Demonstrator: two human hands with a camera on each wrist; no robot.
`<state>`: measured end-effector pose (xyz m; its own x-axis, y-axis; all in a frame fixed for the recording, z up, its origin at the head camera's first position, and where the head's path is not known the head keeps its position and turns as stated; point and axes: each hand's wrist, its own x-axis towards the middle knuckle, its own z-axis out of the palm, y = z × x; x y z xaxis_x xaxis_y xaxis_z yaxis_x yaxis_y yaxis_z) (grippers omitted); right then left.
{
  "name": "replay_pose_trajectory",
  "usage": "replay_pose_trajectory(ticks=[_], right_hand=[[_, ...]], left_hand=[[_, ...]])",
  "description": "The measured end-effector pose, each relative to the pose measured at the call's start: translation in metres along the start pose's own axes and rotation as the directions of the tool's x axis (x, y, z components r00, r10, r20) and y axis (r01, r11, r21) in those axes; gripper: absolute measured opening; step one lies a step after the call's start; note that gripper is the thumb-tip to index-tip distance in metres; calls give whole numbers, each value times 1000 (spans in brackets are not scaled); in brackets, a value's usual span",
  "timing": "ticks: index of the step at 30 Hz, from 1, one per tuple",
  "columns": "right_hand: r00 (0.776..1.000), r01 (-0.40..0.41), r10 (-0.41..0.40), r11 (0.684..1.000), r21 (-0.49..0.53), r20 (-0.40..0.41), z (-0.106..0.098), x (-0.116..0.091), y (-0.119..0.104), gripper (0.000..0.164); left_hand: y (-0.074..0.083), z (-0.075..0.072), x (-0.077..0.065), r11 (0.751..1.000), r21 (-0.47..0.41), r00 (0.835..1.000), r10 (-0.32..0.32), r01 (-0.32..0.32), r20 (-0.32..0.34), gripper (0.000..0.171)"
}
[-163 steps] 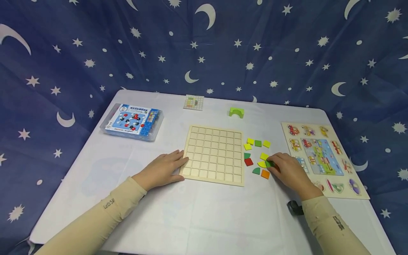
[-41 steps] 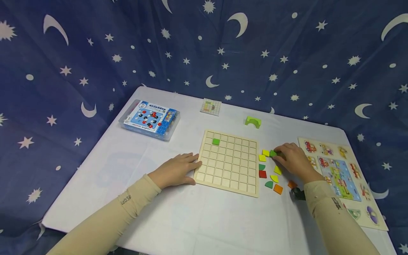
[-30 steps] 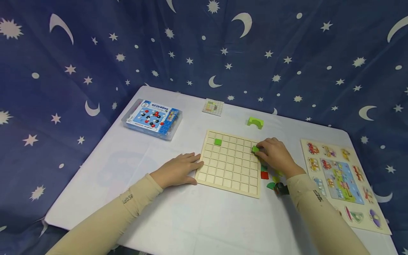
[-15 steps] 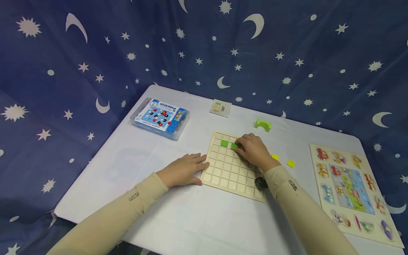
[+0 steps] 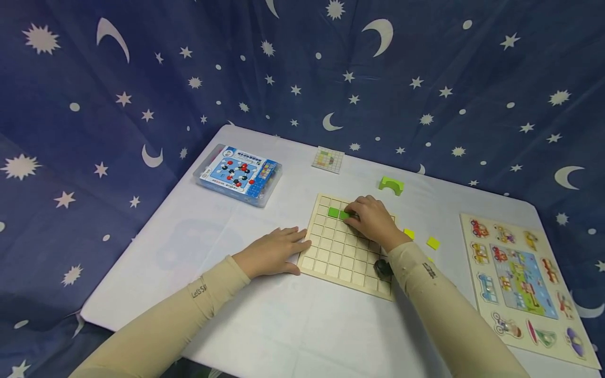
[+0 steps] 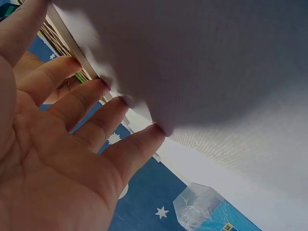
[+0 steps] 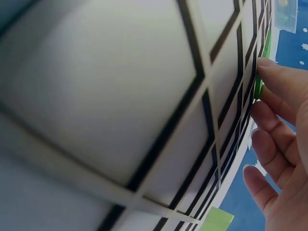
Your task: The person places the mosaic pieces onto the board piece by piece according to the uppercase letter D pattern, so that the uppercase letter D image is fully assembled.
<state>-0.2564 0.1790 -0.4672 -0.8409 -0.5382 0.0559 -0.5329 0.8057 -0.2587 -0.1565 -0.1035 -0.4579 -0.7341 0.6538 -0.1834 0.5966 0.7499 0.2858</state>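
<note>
A wooden grid board (image 5: 331,257) lies in the middle of the table. One green square tile (image 5: 333,212) sits in a cell of its upper rows. Right beside it is a second green tile (image 5: 344,215), which my right hand (image 5: 373,220) pinches between thumb and forefinger; the right wrist view shows this green tile (image 7: 259,86) edge-on at the fingertips, partly covered. My left hand (image 5: 274,253) rests on the table with straight fingers touching the board's left edge. In the left wrist view the left hand (image 6: 72,149) has its fingers spread along that edge.
Yellow tiles (image 5: 433,242) lie right of the board, others hidden by the right arm. Behind stand a pattern card (image 5: 328,159) and a green arch block (image 5: 391,185). A plastic box (image 5: 238,176) is at left, a picture puzzle board (image 5: 524,283) at right.
My right hand first set one green tile in the grid, then picked up another and carried it left over the board to beside the first. The left hand stayed at the board's edge.
</note>
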Motion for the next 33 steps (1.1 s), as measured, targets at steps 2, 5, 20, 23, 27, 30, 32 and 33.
replay_pose_trajectory(ticks=[2, 5, 20, 23, 27, 30, 32, 33], right_hand=[[1000, -1, 1, 1000, 1, -5, -1, -1, 0, 29], [1000, -5, 5, 1000, -1, -10, -1, -4, 1, 29], [990, -127, 124, 991, -40, -69, -19, -40, 30, 30], [983, -170, 165, 984, -57, -75, -26, -56, 46, 30], [958, -287, 286, 956, -57, -34, -37, -80, 65, 33], [922, -385, 386, 922, -51, 16, -43, -95, 76, 36], [900, -431, 433, 901, -47, 41, -46, -106, 83, 38], [893, -446, 448, 894, -46, 47, -47, -111, 86, 38]], left_hand=[[1, 0, 1, 1000, -4, 1000, 1, -1, 2, 74], [2, 0, 2, 1000, -10, 1000, 2, -2, 3, 73], [5, 2, 7, 1000, -7, 1000, 4, -4, 11, 74], [4, -1, 7, 1000, 17, 1000, -4, 4, 26, 74], [1, -5, 7, 999, 40, 999, 3, -5, 39, 75], [-1, -6, 4, 999, 50, 999, 8, -10, 42, 75], [-1, -6, 4, 998, 52, 999, 14, -16, 38, 75], [-1, -6, 4, 999, 51, 999, 17, -19, 35, 76]])
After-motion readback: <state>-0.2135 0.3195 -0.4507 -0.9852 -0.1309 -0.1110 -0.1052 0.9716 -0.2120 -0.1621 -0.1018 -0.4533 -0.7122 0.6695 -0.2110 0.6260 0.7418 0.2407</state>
